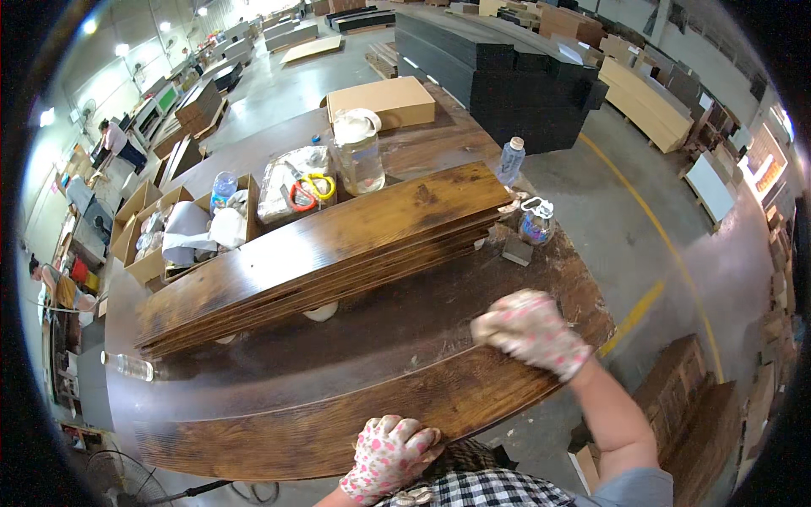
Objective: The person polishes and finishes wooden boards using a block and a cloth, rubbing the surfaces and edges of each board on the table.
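A long brown wood-grain board [296,431] lies along the near side of the dark table. My left hand [393,458], in a white glove with pink dots, is curled over its near edge. My right hand [534,334], in a matching glove, is closed at the board's right end and slightly blurred. Whatever its fingers may hold is hidden underneath. Beyond the board rests a stack of similar boards [329,237], several high. A small grey block [517,251] sits off the stack's right end.
Scissors [311,193] lie on a wrapped bundle [274,196] beside a large clear jar [361,156]. Open cartons [152,245], a closed carton [389,100] and bottles [510,160] stand around the stack. Black panels [507,76] are piled beyond the table. Another bottle [127,366] lies at left.
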Motion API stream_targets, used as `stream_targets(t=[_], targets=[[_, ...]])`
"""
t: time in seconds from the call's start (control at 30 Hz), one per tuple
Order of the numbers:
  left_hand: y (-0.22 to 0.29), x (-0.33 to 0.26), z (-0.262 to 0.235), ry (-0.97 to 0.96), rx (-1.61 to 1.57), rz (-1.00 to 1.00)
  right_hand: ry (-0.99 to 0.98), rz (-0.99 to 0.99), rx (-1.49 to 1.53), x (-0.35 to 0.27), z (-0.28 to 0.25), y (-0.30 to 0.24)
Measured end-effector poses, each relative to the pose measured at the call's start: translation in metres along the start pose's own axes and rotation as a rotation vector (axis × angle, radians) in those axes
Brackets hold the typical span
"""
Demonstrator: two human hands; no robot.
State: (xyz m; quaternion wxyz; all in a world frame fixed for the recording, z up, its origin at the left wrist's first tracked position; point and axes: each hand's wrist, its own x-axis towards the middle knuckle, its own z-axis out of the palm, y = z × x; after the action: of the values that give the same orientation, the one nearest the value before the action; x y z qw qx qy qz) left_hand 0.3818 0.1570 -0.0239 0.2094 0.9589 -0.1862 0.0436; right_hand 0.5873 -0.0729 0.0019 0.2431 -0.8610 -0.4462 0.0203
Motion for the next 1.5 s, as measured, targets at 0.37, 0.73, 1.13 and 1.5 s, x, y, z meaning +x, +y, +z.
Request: stream_targets(t=[0.37, 0.73, 1.13, 1.5], targets=[[0.006, 0.013, -0.004, 0.063, -0.035, 0.036, 0.096, -0.027, -0.17, -0.021, -0.024, 0.031], [0.006, 0.022, 0.003, 0.079, -0.047, 0.08, 0.34, 0.28, -0.041, -0.079, -0.045, 0.077], [0.013, 0.026, 0.003, 0.107, 0.012, 0.103, 0.199, 0.191, 0.313, -0.159, -0.036, 0.058], [0.008, 0.025, 0.005, 0.101, 0.021, 0.172, 0.263, 0.216, 0.332, -0.211, -0.03, 0.022]])
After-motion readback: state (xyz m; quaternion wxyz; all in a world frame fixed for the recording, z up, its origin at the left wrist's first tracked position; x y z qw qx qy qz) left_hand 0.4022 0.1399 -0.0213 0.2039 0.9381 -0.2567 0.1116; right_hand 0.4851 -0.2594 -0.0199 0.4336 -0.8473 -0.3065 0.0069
